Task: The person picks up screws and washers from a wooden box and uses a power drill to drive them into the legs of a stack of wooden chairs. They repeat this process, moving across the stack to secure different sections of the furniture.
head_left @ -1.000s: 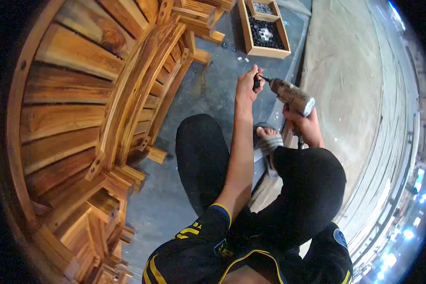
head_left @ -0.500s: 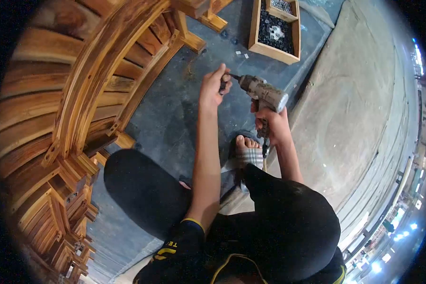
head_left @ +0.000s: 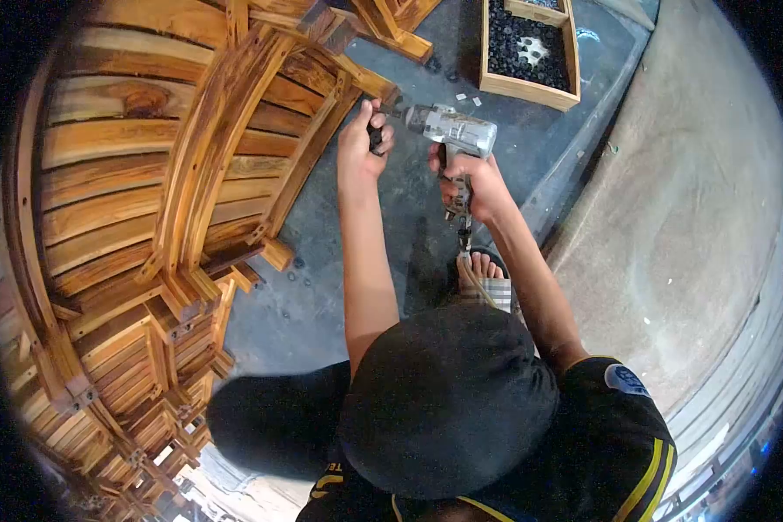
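Observation:
A power driver (head_left: 457, 129) with a hose at the base of its grip is held in my right hand (head_left: 474, 184), fingers wrapped round the handle. Its tip points left, close to the end of a wooden leg (head_left: 370, 80). My left hand (head_left: 363, 143) is closed round small black pieces (head_left: 375, 137), with thumb and forefinger raised beside the driver's tip. What the forefinger and thumb touch at the tip is too small to tell.
Slatted wooden furniture (head_left: 104, 143) fills the left side. A wooden box (head_left: 531, 90) of black pieces stands at the top right. Small white bits (head_left: 468, 100) lie on the dark floor, and a sandaled foot (head_left: 485, 277) is below the driver.
Both hands and the driver have moved left, nearer the furniture, and the driver has turned more level. The view has shifted, showing more of the furniture.

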Motion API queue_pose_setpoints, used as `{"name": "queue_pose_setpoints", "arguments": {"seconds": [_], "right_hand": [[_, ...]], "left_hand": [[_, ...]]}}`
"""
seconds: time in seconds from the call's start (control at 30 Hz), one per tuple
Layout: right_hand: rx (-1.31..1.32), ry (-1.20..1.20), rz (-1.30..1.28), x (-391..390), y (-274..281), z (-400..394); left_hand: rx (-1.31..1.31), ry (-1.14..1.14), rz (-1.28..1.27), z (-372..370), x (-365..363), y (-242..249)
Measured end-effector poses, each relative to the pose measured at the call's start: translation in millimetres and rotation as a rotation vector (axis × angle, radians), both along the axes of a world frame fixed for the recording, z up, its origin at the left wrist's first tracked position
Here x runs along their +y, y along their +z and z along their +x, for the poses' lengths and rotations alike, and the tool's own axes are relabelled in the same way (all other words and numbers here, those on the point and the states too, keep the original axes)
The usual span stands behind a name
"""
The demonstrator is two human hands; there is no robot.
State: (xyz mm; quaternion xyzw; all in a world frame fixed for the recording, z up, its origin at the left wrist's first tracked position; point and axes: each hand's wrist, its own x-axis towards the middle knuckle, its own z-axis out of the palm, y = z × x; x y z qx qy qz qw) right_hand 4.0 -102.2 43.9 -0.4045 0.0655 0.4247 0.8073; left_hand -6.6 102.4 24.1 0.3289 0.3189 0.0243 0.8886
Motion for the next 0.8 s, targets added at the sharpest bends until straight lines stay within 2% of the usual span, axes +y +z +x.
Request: {"name": "queue_pose_setpoints", "arguments": {"seconds": [0.03, 0.1, 0.2, 0.3, 0.4, 0.43, 0.53, 0.8], "right_hand": [[0.008, -0.009, 0.038, -0.9, -1.9, 3.7], [0.016, 0.012, 0.09, -6.0, -14.4, 8.8], [0.131, -0.025, 0.262, -8.5, -34.0, 13.9], [0.102, -0.058, 0.242, -11.6, -44.5, 13.3], [0.108, -0.111, 0.239, -18.4, -49.8, 12.7], [0.083, -0.129, 0.212, -21.6, -50.4, 11.7], [0.1, -0.175, 0.212, -28.0, -50.1, 10.2], [0.062, -0.22, 0.134, -39.5, -42.1, 10.2]], "left_hand": [[0.001, -0.004, 0.007, 6.9, -0.1, 2.6], [-0.164, -0.032, -0.079, 13.5, -4.2, 2.3], [-0.217, -0.034, -0.125, 17.4, -12.8, -3.0], [-0.246, -0.047, -0.181, 16.8, -20.8, -11.3], [-0.212, -0.033, -0.395, 11.4, -25.4, -31.2], [-0.201, -0.042, -0.396, 9.6, -25.5, -40.7], [-0.122, 0.058, -0.501, 4.8, -24.4, -64.4], [-0.116, -0.052, -0.426, 14.3, -21.1, -84.2]]}}
